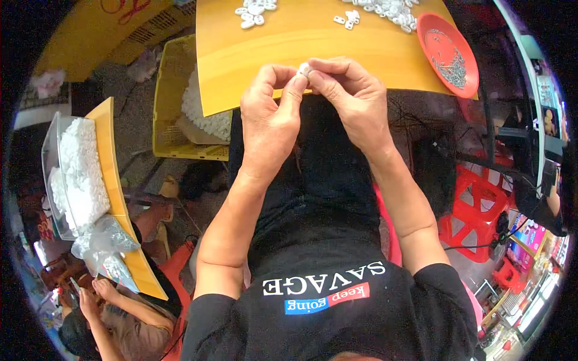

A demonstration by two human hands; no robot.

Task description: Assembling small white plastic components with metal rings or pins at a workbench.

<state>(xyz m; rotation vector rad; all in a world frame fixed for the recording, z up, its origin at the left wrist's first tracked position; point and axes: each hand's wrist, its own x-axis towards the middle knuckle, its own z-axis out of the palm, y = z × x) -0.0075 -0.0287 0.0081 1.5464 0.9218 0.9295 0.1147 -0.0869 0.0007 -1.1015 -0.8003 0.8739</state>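
Observation:
Over the near edge of the wooden tabletop, my left hand [271, 114] pinches a small white plastic piece [304, 68] between thumb and forefinger. My right hand [358, 99] is closed at the same piece, thumb and forefinger pressed together against its right side. Whether a pin or other tiny part sits in the right fingertips is hidden. Beyond my left hand lies a small cluster of white oval pieces [253, 13] with holes. To the right of my hands, a red plate [430, 30] holds many thin metal pins or screws [454, 71].
A larger heap of white pieces [391, 11] lies at the tabletop's [325, 45] far side, a few loose ones beside it. Below left stands a yellow crate [174, 90] with white pieces. Farther left, a co-worker's hands [96, 295] are near a clear bin [53, 156]. Red stools [475, 204] stand right.

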